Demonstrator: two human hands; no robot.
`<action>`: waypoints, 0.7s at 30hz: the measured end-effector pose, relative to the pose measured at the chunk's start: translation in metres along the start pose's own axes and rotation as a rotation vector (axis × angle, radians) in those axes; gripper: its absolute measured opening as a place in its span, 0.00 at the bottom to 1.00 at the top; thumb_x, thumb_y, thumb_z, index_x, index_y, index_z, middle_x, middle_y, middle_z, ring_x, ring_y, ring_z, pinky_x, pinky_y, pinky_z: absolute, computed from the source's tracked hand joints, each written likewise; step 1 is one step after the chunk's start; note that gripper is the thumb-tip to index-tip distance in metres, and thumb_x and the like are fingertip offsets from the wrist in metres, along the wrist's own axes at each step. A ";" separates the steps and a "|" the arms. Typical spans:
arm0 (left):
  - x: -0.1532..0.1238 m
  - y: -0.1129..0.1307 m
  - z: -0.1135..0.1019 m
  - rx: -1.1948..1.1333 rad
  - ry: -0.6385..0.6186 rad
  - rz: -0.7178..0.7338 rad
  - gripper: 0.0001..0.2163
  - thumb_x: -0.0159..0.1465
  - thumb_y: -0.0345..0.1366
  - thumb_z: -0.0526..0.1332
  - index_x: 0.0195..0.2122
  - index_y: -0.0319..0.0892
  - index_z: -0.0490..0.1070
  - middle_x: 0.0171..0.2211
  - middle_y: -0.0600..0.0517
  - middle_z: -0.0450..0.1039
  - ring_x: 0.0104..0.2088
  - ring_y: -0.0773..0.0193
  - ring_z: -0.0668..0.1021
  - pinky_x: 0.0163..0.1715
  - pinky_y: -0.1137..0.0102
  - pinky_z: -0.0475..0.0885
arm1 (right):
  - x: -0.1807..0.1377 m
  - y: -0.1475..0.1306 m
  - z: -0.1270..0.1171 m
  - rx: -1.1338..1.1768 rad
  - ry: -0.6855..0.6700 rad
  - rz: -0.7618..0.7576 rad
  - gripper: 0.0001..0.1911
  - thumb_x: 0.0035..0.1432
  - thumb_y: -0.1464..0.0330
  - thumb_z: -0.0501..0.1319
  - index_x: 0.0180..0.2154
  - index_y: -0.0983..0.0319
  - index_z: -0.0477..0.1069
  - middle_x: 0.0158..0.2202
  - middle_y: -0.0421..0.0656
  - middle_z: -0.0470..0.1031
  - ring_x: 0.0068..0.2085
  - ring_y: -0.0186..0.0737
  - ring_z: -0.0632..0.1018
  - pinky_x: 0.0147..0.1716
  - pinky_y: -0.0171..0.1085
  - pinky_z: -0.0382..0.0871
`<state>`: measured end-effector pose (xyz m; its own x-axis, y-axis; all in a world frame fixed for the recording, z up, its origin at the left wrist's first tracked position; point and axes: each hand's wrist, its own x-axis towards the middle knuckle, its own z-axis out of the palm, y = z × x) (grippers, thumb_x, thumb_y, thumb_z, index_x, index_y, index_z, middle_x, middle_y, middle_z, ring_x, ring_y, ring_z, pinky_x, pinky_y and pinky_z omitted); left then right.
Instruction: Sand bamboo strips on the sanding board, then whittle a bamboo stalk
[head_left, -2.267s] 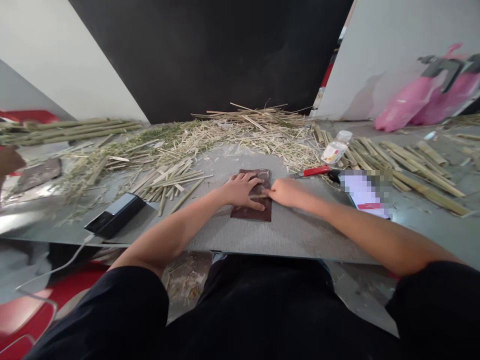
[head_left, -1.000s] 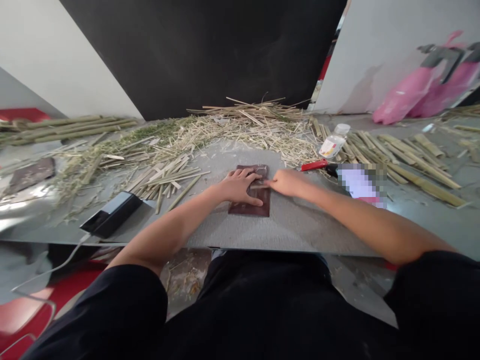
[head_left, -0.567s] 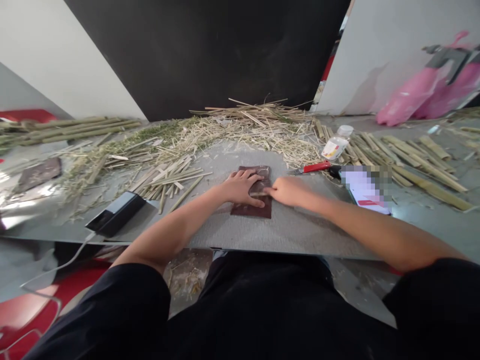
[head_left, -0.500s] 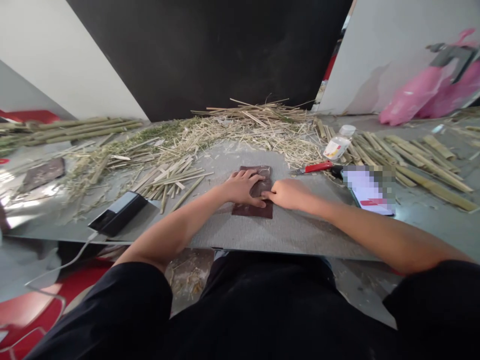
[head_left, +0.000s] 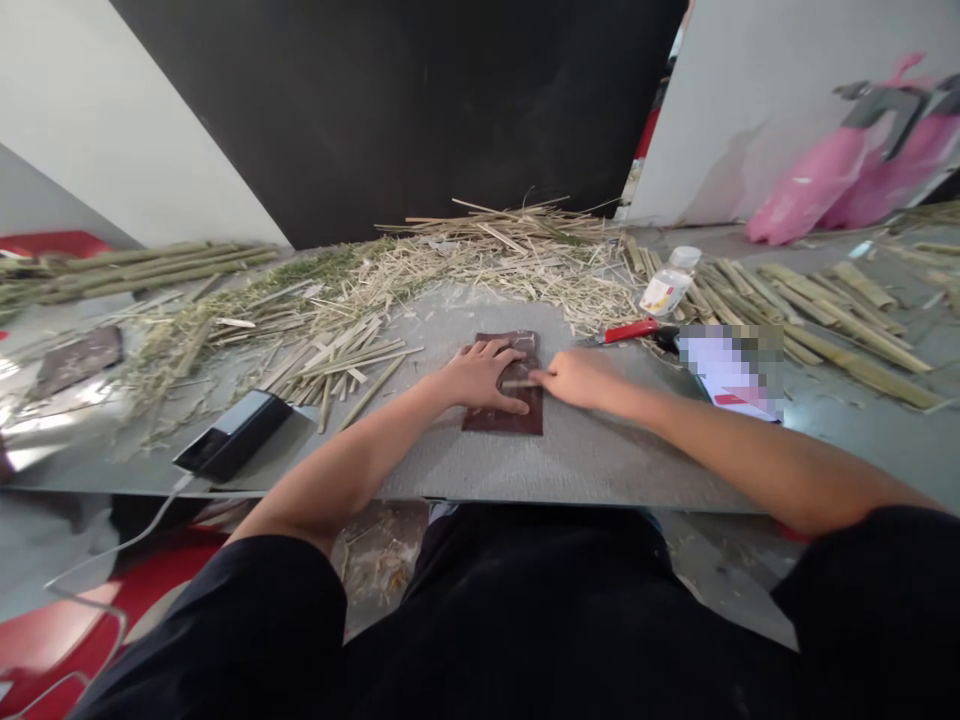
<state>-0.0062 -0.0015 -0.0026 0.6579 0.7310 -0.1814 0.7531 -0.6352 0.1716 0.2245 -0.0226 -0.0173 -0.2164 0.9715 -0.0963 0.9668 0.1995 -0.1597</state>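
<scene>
Grey table [head_left: 480, 470]: 1 brown pad [head_left: 501, 419] lies flat, central, near the front edge. Left hand [head_left: 486, 376] rests on it palm down, fingers spread. Right hand [head_left: 576, 378] is closed, pinching 1 thin strip [head_left: 516, 383] over the pad. Beyond, right: 1 red-handled tool [head_left: 631, 330], 1 labelled bottle [head_left: 667, 287]. Farther: heaped shavings [head_left: 480, 262]; 2 pink spray bottles [head_left: 811, 190], right.

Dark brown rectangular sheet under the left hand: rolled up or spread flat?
Spread flat: the dark brown rectangular sheet shows straight edges beyond the left hand; whether it's doubled, I cannot tell.
</scene>
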 end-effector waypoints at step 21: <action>0.000 -0.001 -0.002 -0.004 -0.004 -0.001 0.53 0.54 0.75 0.59 0.77 0.55 0.48 0.79 0.46 0.41 0.74 0.33 0.53 0.69 0.40 0.54 | -0.002 0.009 0.001 0.046 -0.035 -0.011 0.36 0.67 0.40 0.51 0.29 0.60 0.80 0.29 0.52 0.81 0.28 0.46 0.77 0.26 0.41 0.58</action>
<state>-0.0071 -0.0006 -0.0013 0.6568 0.7309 -0.1854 0.7540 -0.6331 0.1753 0.2338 -0.0226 -0.0196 -0.2323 0.9642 -0.1281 0.9572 0.2032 -0.2061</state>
